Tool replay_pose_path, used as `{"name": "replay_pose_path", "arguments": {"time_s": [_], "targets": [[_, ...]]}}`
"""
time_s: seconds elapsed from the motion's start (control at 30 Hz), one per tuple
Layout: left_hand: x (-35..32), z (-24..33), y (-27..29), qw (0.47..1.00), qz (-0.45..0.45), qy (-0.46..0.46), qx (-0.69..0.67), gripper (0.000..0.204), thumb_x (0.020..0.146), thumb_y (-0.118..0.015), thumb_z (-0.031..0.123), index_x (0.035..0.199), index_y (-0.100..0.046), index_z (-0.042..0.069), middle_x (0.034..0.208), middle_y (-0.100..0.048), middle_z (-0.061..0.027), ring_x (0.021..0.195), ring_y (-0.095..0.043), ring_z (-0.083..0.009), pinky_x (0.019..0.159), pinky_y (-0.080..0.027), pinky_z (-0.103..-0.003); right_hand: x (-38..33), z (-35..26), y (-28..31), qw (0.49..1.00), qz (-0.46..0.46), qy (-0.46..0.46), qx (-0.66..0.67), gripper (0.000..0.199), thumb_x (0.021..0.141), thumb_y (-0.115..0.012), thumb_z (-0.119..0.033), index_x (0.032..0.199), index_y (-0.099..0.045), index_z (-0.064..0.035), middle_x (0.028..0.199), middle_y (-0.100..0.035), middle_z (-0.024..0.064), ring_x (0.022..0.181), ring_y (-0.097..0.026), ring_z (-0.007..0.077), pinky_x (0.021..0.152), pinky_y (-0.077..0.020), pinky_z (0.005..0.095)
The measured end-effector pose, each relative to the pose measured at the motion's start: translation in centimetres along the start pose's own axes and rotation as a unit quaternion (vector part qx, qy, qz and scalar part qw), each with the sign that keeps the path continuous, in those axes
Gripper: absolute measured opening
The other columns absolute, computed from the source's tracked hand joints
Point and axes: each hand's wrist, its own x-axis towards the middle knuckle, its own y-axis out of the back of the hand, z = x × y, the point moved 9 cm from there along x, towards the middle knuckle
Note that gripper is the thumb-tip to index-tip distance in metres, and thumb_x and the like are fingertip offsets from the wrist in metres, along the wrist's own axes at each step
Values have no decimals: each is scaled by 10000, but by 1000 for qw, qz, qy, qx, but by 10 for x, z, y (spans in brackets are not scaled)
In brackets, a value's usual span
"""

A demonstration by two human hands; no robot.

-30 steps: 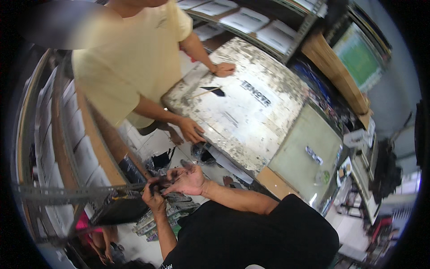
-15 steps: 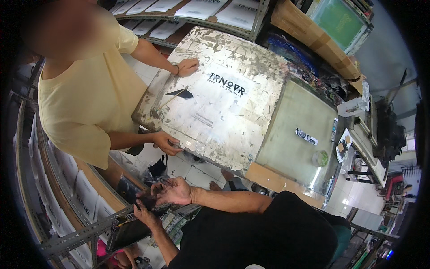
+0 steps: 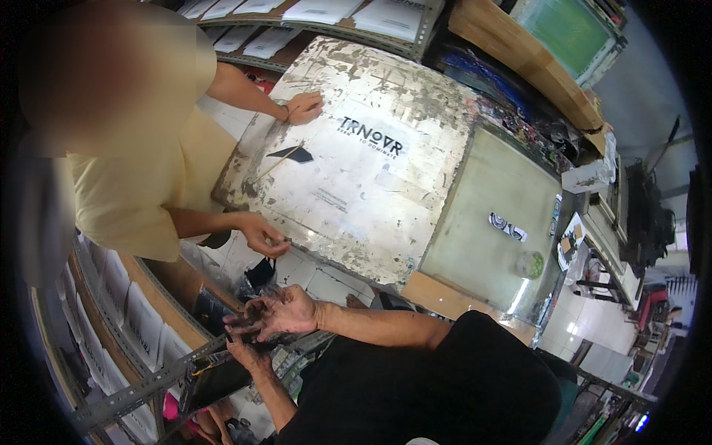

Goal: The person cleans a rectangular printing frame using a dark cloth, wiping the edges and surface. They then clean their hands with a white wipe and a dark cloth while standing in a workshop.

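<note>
My right hand [image 3: 291, 311] is palm up, its fingers slightly curled and apart, with dark stains over fingers and palm. Against its fingertips my left hand [image 3: 251, 353] rests from below; its fingers are stained too and partly hidden behind the right ones. No object shows in either hand. Beyond them stands a paint-flecked white board [image 3: 356, 256] bearing a translucent sheet with black lettering [image 3: 371, 139]. A black pointed scrap [image 3: 291, 154] and a thin stick [image 3: 273, 170] lie on the board. A co-worker in a yellow shirt [image 3: 126, 211] has one hand [image 3: 304, 108] on it and the other [image 3: 261, 234] at its near edge.
Right of the board lies a pale framed panel [image 3: 489, 193] with a patterned strip [image 3: 507, 227] and a clear cup [image 3: 529, 264]. Metal racks [image 3: 148, 386] holding white printed sheets stand left and behind. A long cardboard piece [image 3: 526, 63] leans at the back.
My left fingers have closed up against the right fingertips. The co-worker has leaned nearer, and their near hand has shifted slightly left and up. The board appears slightly higher in view.
</note>
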Motion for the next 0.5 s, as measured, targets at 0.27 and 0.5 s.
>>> {"name": "replay_pose_path", "arguments": {"time_s": [0.27, 0.5], "targets": [[6, -36, -24, 983, -118, 134, -46, 402, 998, -489, 320, 1317, -507, 76, 1184, -598, -66, 1056, -596, -217, 906, -499, -359, -26, -20, 4, 968, 79, 13, -237, 588, 940, -574, -405, 1397, -461, -53, 1321, -539, 105, 1172, -550, 233, 924, -527, 428], [-2, -47, -65, 984, -131, 113, 30, 409, 968, -565, 322, 1261, -515, 41, 1082, -608, -76, 942, -619, -204, 792, -518, -334, -43, -26, 3, 873, 144, -90, -457, 569, 907, -641, -215, 1400, -409, -50, 1259, -525, 125, 915, -602, 193, 657, -574, 319]]}}
